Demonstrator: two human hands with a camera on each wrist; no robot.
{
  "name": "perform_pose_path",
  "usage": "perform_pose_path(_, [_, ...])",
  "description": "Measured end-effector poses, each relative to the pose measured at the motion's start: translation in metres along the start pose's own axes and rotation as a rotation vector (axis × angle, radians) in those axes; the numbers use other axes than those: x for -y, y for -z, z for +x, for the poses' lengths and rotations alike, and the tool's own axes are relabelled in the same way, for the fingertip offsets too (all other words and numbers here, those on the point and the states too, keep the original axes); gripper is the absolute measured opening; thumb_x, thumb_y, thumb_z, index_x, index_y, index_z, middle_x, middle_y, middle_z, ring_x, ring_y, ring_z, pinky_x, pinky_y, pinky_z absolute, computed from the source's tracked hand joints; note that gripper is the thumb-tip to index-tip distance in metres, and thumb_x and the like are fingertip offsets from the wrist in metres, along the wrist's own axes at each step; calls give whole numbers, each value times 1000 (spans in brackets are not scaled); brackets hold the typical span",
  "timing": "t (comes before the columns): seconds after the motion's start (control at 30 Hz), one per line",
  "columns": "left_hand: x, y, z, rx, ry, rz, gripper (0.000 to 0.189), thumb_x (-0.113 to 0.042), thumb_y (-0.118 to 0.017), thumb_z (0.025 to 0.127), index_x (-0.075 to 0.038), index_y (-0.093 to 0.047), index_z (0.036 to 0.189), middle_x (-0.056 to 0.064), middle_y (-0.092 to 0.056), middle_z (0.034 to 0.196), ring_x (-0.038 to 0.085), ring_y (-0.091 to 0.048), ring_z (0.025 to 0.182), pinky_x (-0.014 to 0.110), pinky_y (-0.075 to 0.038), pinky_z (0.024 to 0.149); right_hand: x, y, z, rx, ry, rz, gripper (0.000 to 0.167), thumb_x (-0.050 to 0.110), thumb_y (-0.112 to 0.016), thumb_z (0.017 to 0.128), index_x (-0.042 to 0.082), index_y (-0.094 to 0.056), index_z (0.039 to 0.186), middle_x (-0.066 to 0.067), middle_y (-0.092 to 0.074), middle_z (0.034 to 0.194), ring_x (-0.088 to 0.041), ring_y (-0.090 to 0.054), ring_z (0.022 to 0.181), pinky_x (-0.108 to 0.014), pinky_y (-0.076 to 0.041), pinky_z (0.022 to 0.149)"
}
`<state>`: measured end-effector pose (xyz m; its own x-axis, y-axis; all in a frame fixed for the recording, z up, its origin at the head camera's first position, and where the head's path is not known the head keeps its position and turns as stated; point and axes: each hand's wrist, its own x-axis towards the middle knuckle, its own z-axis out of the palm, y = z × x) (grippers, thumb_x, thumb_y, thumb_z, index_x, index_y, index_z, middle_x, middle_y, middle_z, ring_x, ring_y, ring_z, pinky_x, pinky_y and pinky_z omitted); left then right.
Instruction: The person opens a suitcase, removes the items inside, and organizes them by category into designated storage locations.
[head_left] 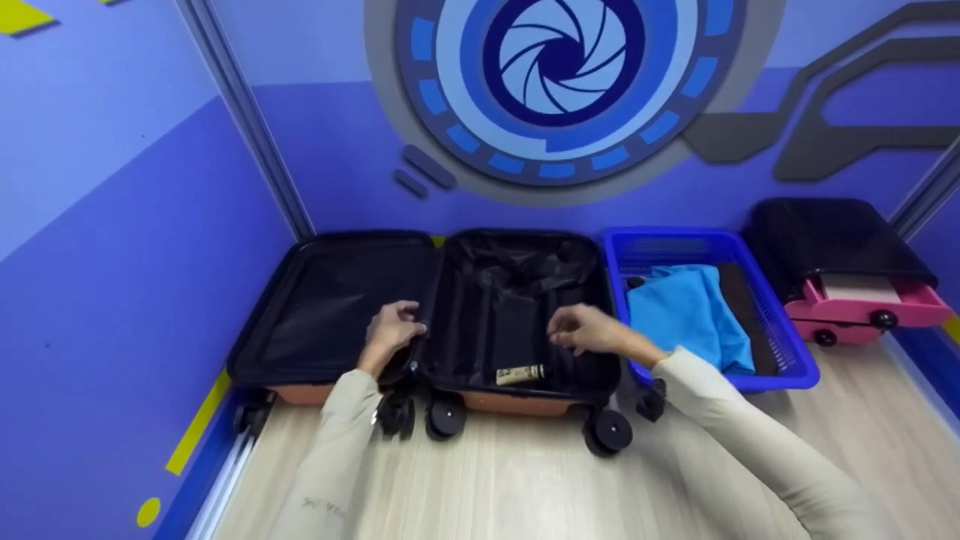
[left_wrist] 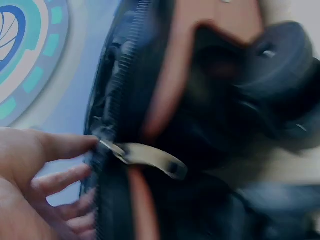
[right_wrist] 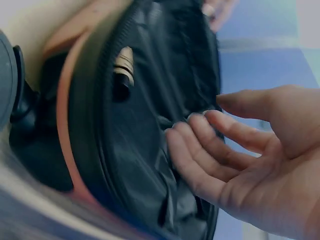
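Observation:
An orange suitcase with black lining lies open on the floor, its left half (head_left: 337, 289) and right half (head_left: 517, 315) side by side. A cream tube with a black cap (head_left: 520, 374) lies in the right half near its front edge. My left hand (head_left: 392, 328) is over the inner edge of the left half, fingers loosely bent and holding nothing. In the left wrist view a fingertip is right at the zipper edge, beside a zipper pull (left_wrist: 155, 159). My right hand (head_left: 589, 330) hovers over the right half with its fingers loosely curved around nothing.
Right of the suitcase stands a blue basket (head_left: 806, 375) holding a folded bright blue cloth (head_left: 679, 311) and a dark brown one (head_left: 746, 307). Farther right, a black case (head_left: 847, 236) rests on a pink wheeled case (head_left: 832, 330). Suitcase wheels (head_left: 607, 432) jut out in front; printed walls stand behind and left.

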<state>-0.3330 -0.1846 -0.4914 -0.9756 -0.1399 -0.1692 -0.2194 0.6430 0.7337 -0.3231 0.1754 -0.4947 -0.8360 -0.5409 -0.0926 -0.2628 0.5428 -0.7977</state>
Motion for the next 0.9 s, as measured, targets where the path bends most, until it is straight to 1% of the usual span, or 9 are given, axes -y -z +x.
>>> perform_pose_path(0.07, [-8,-1,4,16,14,41,55,-15,-77,85,-12,-68,139,13,-74,126,21,-74,85,24,-53,70,1,-11,5,20,-10,-69,17,3,-71,95,-7,-68,108,-17,-74,93,-28,-69,77,-32,-59,65])
perform_pose_path(0.13, [-13,-2,8,35,33,52,57,-17,-77,86,-12,-66,141,15,-71,131,28,-74,97,26,-57,72,1,-22,8,53,-38,-69,23,6,-73,94,-7,-67,112,-17,-74,96,-26,-70,79,-31,-58,67])
perform_pose_path(0.27, [-13,-2,13,75,96,-22,58,-19,-78,90,-9,-62,145,21,-66,137,34,-69,113,34,-63,74,1,-43,13,106,-72,-74,28,5,-73,93,-7,-68,118,-19,-76,99,-20,-69,85,-29,-55,74])
perform_pose_path(0.37, [-11,1,16,104,114,-89,58,-17,-79,91,-7,-61,145,23,-66,135,32,-69,114,39,-63,80,1,-54,14,126,-7,-175,27,1,-72,89,-6,-70,115,-18,-76,97,-21,-70,86,-31,-55,77])
perform_pose_path(0.47, [-9,3,18,124,103,-102,57,-15,-78,92,-5,-60,144,24,-66,135,33,-69,115,42,-63,83,1,-62,15,141,62,-300,26,0,-72,89,-3,-71,115,-16,-75,97,-24,-70,86,-36,-57,77])
perform_pose_path(0.57, [-9,4,21,105,63,-39,55,-16,-79,91,-6,-62,143,21,-67,134,34,-69,115,42,-63,82,1,-67,17,132,97,-389,24,1,-73,90,-1,-72,114,-14,-74,97,-27,-69,85,-42,-57,76])
perform_pose_path(0.73, [-14,1,26,33,-116,128,60,-14,-78,86,-9,-63,144,15,-68,136,37,-62,128,52,-50,104,0,-68,18,81,102,-411,18,-3,-70,90,1,-75,107,-10,-74,92,-25,-66,82,-42,-56,75])
perform_pose_path(0.8, [-14,-1,26,25,-172,163,64,-12,-77,84,-10,-61,146,15,-67,140,39,-58,133,58,-43,108,-2,-68,16,72,92,-390,19,-4,-69,89,1,-76,106,-9,-74,91,-20,-65,79,-40,-56,74])
perform_pose_path(0.9, [-11,-4,24,41,-182,185,68,-11,-78,83,-10,-58,149,14,-65,142,42,-56,135,61,-42,109,-5,-69,12,67,88,-359,20,-6,-69,87,0,-77,105,-8,-74,89,-14,-61,75,-34,-54,70])
